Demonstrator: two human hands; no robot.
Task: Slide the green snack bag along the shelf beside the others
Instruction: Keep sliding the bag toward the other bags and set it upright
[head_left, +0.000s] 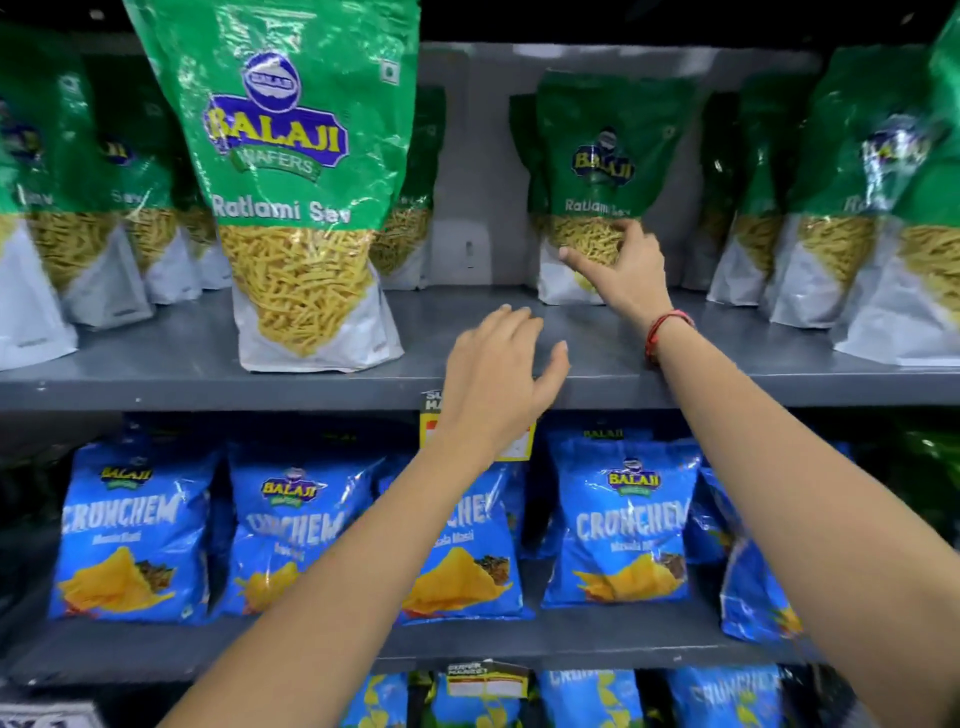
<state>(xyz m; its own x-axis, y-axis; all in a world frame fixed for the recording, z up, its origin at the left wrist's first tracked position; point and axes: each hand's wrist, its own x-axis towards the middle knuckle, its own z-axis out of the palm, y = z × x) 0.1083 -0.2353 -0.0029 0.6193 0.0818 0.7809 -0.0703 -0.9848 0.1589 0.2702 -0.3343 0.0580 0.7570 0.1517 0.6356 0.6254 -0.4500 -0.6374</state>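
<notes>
A green snack bag (597, 156) marked Ratlami Sev stands upright deep on the grey shelf (208, 358), right of centre. My right hand (623, 270) reaches in and its fingers press on the bag's clear lower window, gripping its front. My left hand (498, 374) hovers over the shelf's front edge with fingers spread and nothing in it. A larger-looking green bag (296, 182) of the same kind stands at the front edge to the left.
More green bags line the shelf at far left (62, 208) and far right (857, 208). A gap of bare shelf lies between the front bag and the gripped one. Blue Crunchem bags (618, 525) fill the shelf below. A yellow price tag (434, 405) hangs on the shelf edge.
</notes>
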